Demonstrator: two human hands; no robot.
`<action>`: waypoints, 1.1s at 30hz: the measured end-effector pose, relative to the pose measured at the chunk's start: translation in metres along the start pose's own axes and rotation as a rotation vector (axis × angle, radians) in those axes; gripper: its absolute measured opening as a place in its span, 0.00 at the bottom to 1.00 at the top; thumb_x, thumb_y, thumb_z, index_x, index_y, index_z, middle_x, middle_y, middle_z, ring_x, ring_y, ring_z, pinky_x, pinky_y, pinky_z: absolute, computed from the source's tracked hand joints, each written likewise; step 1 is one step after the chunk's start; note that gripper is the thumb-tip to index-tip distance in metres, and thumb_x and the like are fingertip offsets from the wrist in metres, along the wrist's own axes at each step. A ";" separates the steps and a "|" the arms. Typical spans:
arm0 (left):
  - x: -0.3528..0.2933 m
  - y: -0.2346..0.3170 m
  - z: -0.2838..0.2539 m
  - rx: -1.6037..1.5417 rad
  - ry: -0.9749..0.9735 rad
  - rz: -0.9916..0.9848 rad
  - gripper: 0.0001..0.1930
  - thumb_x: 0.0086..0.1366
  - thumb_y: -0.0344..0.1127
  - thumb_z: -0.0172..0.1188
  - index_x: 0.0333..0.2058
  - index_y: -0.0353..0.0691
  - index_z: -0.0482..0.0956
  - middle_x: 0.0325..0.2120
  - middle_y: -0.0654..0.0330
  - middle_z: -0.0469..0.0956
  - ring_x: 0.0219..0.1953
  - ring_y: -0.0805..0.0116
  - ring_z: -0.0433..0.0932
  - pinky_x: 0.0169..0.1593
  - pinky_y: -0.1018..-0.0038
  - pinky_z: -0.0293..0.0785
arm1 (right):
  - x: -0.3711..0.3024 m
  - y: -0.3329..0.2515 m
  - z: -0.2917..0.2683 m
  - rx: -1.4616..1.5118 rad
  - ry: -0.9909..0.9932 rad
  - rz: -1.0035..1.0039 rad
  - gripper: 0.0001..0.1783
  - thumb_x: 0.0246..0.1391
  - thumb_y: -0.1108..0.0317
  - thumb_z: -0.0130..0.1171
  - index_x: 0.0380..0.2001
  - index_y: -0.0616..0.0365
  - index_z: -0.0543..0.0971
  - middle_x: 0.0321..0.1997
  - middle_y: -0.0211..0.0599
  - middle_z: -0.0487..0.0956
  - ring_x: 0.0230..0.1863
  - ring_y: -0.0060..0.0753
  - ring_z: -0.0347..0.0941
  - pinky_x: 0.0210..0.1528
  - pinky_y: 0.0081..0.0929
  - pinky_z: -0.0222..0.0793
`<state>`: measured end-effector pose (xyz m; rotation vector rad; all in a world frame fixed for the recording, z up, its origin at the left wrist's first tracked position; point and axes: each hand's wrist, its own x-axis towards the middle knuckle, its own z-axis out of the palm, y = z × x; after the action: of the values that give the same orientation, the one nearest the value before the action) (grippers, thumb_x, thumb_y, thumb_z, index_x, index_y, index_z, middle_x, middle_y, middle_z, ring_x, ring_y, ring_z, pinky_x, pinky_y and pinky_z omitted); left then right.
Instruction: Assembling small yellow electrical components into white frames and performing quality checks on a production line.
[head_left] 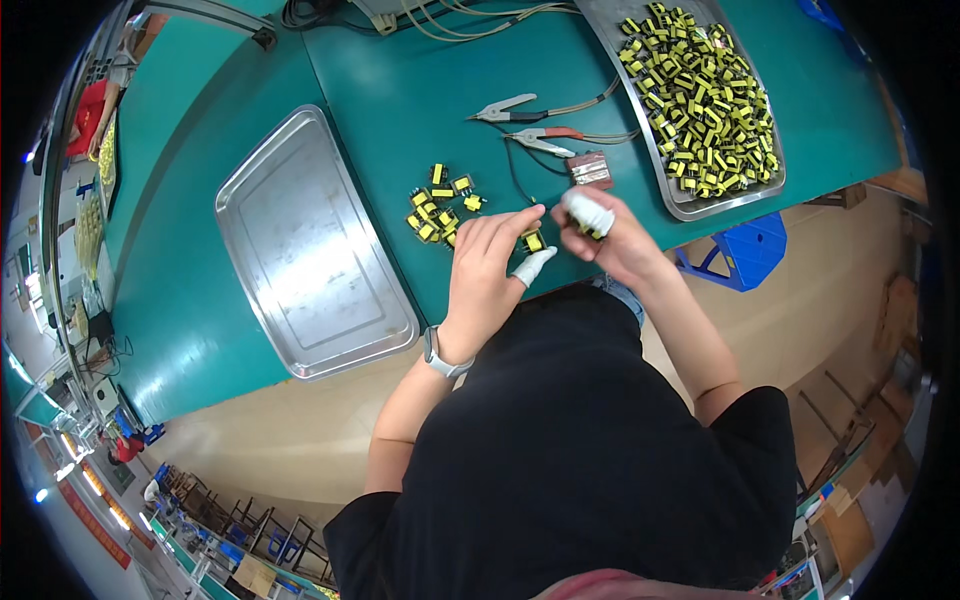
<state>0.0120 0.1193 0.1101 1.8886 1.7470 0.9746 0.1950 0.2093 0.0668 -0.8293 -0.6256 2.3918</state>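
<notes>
My left hand point(483, 268), with a white finger cot on the thumb and a watch on the wrist, pinches a small yellow-and-black transformer point(533, 241) between thumb and fingers. Close by on the right, my right hand point(625, 245) is closed around another yellow-and-black transformer point(597, 233), partly hidden by a white-covered digit. Left of my left hand lies a loose group of transformers point(425, 217) on the green table. Just beyond my right hand sits a reddish-brown block with metal strips point(590, 171).
A metal tray point(682, 212) heaped with transformers stands at the right. Another metal tray point(330, 250) lies at the left. Two wired clip leads point(508, 108) rest beyond my hands. A blue plastic stool point(750, 252) stands below the table's right edge.
</notes>
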 end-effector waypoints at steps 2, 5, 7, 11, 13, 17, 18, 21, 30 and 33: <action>0.002 0.002 0.000 -0.019 0.012 0.030 0.30 0.51 0.24 0.70 0.55 0.43 0.78 0.43 0.61 0.82 0.45 0.60 0.79 0.52 0.63 0.68 | -0.001 0.009 0.000 -0.113 -0.064 0.057 0.15 0.63 0.56 0.65 0.40 0.54 0.75 0.31 0.25 0.74 0.22 0.14 0.67 0.22 0.14 0.58; 0.001 0.003 0.002 -0.053 0.012 0.038 0.31 0.50 0.24 0.70 0.56 0.43 0.77 0.43 0.61 0.82 0.45 0.59 0.79 0.53 0.63 0.69 | -0.004 0.012 0.006 -0.169 -0.087 0.108 0.14 0.59 0.60 0.69 0.39 0.52 0.75 0.31 0.22 0.74 0.22 0.11 0.68 0.21 0.12 0.56; -0.001 0.001 0.003 -0.052 0.001 0.025 0.31 0.50 0.24 0.70 0.56 0.43 0.77 0.44 0.61 0.82 0.46 0.59 0.78 0.53 0.63 0.68 | -0.005 0.010 0.010 -0.229 -0.097 0.075 0.12 0.59 0.63 0.68 0.40 0.53 0.76 0.30 0.22 0.74 0.22 0.12 0.68 0.21 0.13 0.57; 0.000 0.007 -0.006 0.096 -0.045 -0.014 0.30 0.51 0.25 0.70 0.56 0.44 0.77 0.46 0.61 0.80 0.49 0.59 0.76 0.57 0.60 0.66 | -0.002 0.004 0.010 -0.467 0.095 -0.103 0.11 0.58 0.66 0.68 0.43 0.56 0.81 0.31 0.23 0.76 0.21 0.12 0.67 0.21 0.14 0.58; -0.002 0.002 -0.012 0.220 -0.116 0.033 0.28 0.53 0.26 0.69 0.55 0.45 0.78 0.46 0.62 0.79 0.49 0.60 0.76 0.58 0.58 0.64 | 0.001 -0.005 -0.001 -0.568 0.186 -0.189 0.11 0.59 0.67 0.67 0.44 0.57 0.83 0.31 0.24 0.76 0.20 0.12 0.66 0.21 0.15 0.57; -0.010 -0.010 -0.019 0.418 -0.248 0.099 0.23 0.57 0.28 0.68 0.53 0.46 0.79 0.45 0.64 0.78 0.50 0.62 0.74 0.60 0.54 0.61 | 0.004 -0.036 -0.011 -0.577 0.312 -0.239 0.12 0.61 0.67 0.65 0.46 0.58 0.83 0.29 0.26 0.77 0.19 0.12 0.64 0.19 0.15 0.51; -0.011 -0.010 -0.019 0.419 -0.247 0.097 0.23 0.57 0.28 0.68 0.53 0.46 0.79 0.45 0.64 0.78 0.50 0.62 0.74 0.60 0.54 0.61 | 0.005 -0.041 -0.016 -0.548 0.339 -0.192 0.12 0.61 0.67 0.64 0.46 0.58 0.83 0.29 0.27 0.78 0.18 0.12 0.64 0.19 0.14 0.51; -0.007 -0.005 -0.018 0.329 -0.169 0.073 0.19 0.58 0.28 0.68 0.50 0.45 0.80 0.43 0.64 0.80 0.49 0.62 0.75 0.60 0.57 0.62 | 0.004 -0.043 -0.026 -0.512 0.346 -0.133 0.13 0.62 0.65 0.63 0.46 0.60 0.82 0.30 0.31 0.79 0.17 0.12 0.63 0.18 0.13 0.50; 0.013 0.017 -0.011 0.011 0.059 0.015 0.10 0.59 0.28 0.69 0.40 0.42 0.84 0.37 0.61 0.84 0.41 0.58 0.80 0.49 0.65 0.70 | -0.011 -0.023 0.012 -0.190 -0.130 -0.092 0.13 0.62 0.62 0.64 0.42 0.60 0.78 0.28 0.32 0.78 0.18 0.11 0.64 0.18 0.12 0.54; 0.011 0.019 -0.011 0.006 0.082 -0.004 0.09 0.58 0.26 0.68 0.38 0.42 0.84 0.36 0.62 0.84 0.40 0.58 0.80 0.49 0.65 0.70 | -0.012 -0.024 0.017 -0.234 -0.129 -0.095 0.13 0.61 0.63 0.66 0.41 0.60 0.78 0.28 0.31 0.77 0.18 0.11 0.64 0.18 0.12 0.54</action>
<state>0.0174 0.1257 0.1334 1.8718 1.8008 1.0604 0.1995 0.2158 0.0977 -0.7247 -0.9895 2.3279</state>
